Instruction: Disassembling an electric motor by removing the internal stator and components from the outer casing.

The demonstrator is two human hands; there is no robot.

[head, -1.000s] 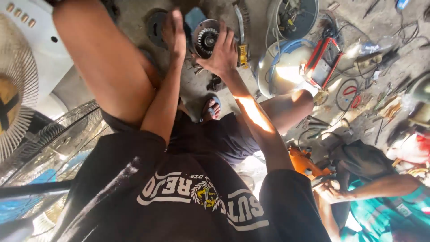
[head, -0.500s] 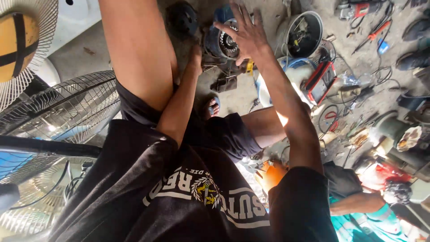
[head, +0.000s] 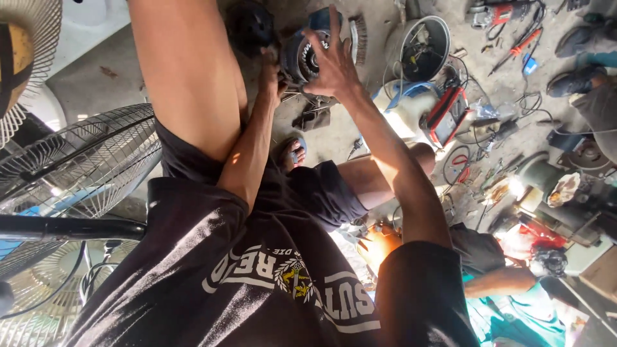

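Fan motor (head: 302, 56) sits on the floor at 12 o'clock, right hand (head: 331, 64) spread open over its face, fingers touching. Left hand (head: 268, 77) grips its 9 o'clock side. Wire fan guard (head: 83, 160) at 9 o'clock, red meter (head: 450, 115) at 3 o'clock.

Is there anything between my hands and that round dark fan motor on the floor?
Nothing visible. The right hand already rests spread over the round dark fan motor, and the left hand touches its side. The raised bare knee sits left of both arms, not across them.
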